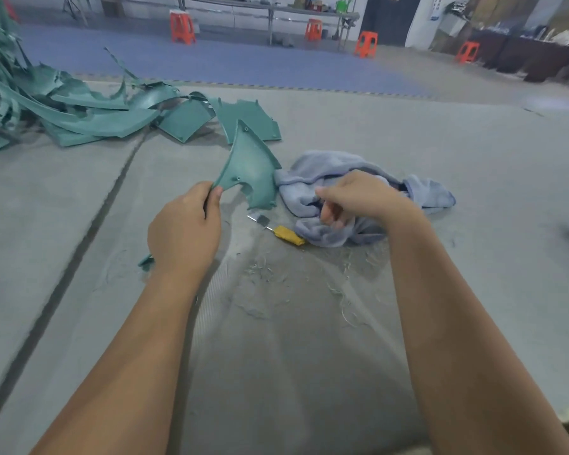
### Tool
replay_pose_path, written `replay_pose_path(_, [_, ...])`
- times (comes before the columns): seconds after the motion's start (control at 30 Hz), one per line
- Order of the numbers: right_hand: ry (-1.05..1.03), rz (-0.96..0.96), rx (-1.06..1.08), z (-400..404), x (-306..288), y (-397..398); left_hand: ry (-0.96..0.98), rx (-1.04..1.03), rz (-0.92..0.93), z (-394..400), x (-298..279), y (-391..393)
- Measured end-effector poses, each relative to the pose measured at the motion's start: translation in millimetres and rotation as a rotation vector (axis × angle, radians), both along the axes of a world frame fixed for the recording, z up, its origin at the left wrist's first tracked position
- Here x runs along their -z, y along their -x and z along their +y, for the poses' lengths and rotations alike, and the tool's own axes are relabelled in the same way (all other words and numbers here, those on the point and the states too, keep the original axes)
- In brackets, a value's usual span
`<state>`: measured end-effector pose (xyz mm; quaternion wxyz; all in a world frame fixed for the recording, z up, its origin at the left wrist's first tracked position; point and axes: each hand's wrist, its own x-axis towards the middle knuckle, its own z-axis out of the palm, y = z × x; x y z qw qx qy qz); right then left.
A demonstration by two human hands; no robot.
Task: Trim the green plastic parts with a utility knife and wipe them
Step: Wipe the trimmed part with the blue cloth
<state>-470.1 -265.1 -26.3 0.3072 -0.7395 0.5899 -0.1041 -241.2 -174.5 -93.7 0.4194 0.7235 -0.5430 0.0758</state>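
The grey padded mat [408,133] carries everything. Beyond the left hand, up and to its left, lies the heap of green plastic parts [89,116]: thin, curved, matte mouldings with ragged edges. Under and beyond the right hand is a crumpled pale blue towel [358,178], soft and pile-textured.

The left hand [184,231] pinches one green fin-shaped part [248,169] by its lower corner, thumb against fingers, holding it upright off the mat; its long axis runs from that hand up and away, and its right edge stands just beside the towel. The right hand [358,198] rests on the towel, fingers curled into the folds (apparently gathering it; a firm grip cannot be confirmed).

Between the hands, nearer the right, the utility knife [278,228] lies flat, yellow handle partly under the towel, blade pointing toward the left hand. Fine shavings [339,297] lie nearer the person.

Judgement: wiping is next; the right hand need only carry cloth leftward.
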Motion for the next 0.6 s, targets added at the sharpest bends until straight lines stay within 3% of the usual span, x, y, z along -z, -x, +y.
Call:
replay_pose_path(0.07, [0.006, -0.048, 0.012, 1.3, -11.5, -1.0, -0.001, 0.007, 0.001, 1.6, 0.2, 0.9])
replay_pose_path(0.17, [0.517, -0.180, 0.298, -2.6, -14.5, -2.5, 0.000, 0.004, 0.003, 2.1, -0.3, 1.0])
replay_pose_path(0.23, [0.674, -0.222, 0.427, -6.9, -14.5, -2.7, -0.004, -0.001, 0.003, 1.4, -0.8, 0.6])
replay_pose_path(0.4, [0.601, -0.458, 0.589, -18.8, 2.0, 16.5, -0.013, -0.011, 0.008, -1.7, -0.7, 0.0])
replay_pose_path(0.5, [0.562, -0.392, 0.728, -18.1, 11.0, 28.7, -0.009, -0.019, 0.010, -2.9, 0.4, -0.2])
replay_pose_path(0.6, [0.457, -0.194, 0.814, -19.4, 14.3, 38.5, -0.002, -0.016, 0.000, -3.2, 1.8, -0.6])
